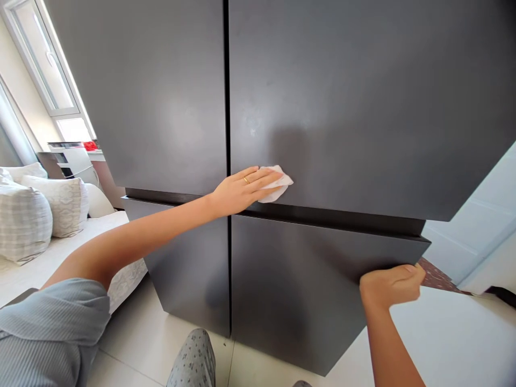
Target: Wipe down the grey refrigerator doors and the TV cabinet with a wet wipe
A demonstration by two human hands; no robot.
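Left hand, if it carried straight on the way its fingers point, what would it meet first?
The left hand looks free along the upper right refrigerator door to its edge, depth unclear.

Your top is a soft, pale grey-blue knit with fine ribbing running along the cloth, and its short sleeve [52,328] shows at the lower left, out from the dark double-door refrigerator [322,107]. Your trousers [193,360] show just below that refrigerator: grey fabric scattered with a small, darker repeating print, too small to make out. Your left hand [237,193], directly against the refrigerator, wears a thin gold ring [246,180] on one finger. Your right hand [391,285], also beside the refrigerator, shows no ring.
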